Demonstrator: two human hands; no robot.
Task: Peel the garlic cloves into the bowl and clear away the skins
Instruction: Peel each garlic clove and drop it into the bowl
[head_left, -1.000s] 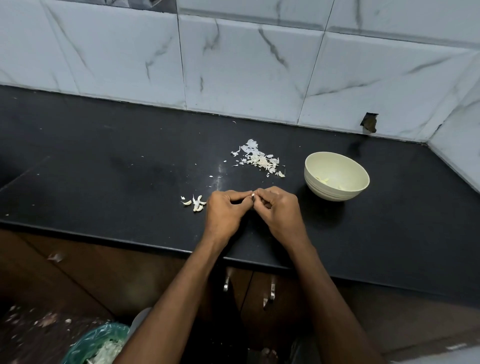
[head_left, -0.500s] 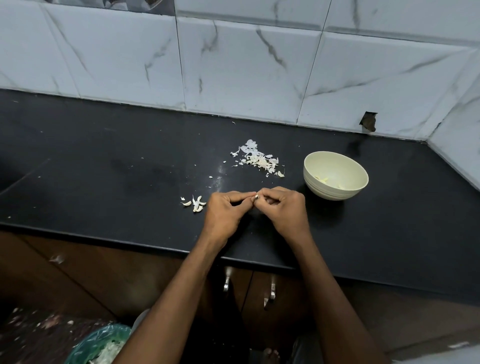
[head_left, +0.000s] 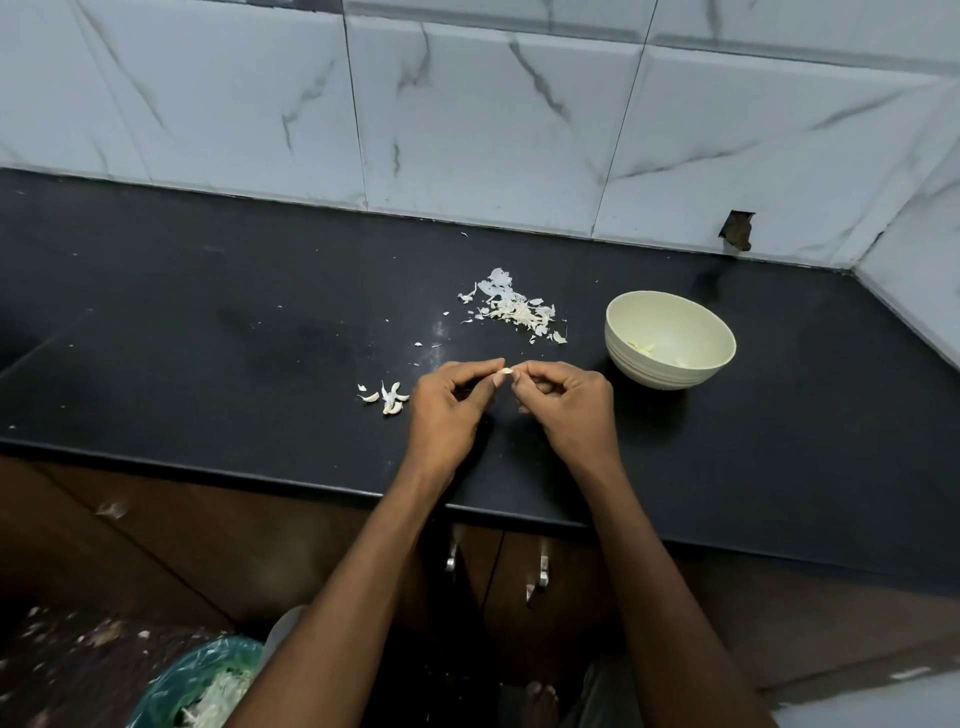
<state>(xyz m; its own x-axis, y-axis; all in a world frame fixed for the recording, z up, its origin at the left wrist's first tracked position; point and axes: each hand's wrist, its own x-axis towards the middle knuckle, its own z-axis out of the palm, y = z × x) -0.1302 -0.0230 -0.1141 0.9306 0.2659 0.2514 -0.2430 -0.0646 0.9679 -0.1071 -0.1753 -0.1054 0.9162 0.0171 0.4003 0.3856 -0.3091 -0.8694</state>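
Observation:
A small pale garlic clove (head_left: 506, 371) is pinched between the fingertips of my left hand (head_left: 451, 410) and my right hand (head_left: 569, 405), just above the black counter (head_left: 208, 343). Both hands have curled fingers and meet at the clove. A pale green bowl (head_left: 670, 339) stands to the right of my right hand, with a few peeled pieces inside. A heap of papery garlic skins (head_left: 511, 310) lies behind my hands. A few unpeeled cloves (head_left: 387, 397) lie on the counter left of my left hand.
A white marble-tiled wall (head_left: 467, 130) backs the counter and turns a corner at the right. Below the counter edge are brown cabinet doors with metal handles (head_left: 537, 579). A green plastic bag with skins (head_left: 202, 686) sits on the floor at lower left.
My hands stay together over the same spot on the counter. The fingertips have shifted slightly on the clove, and a bit more of it shows between them.

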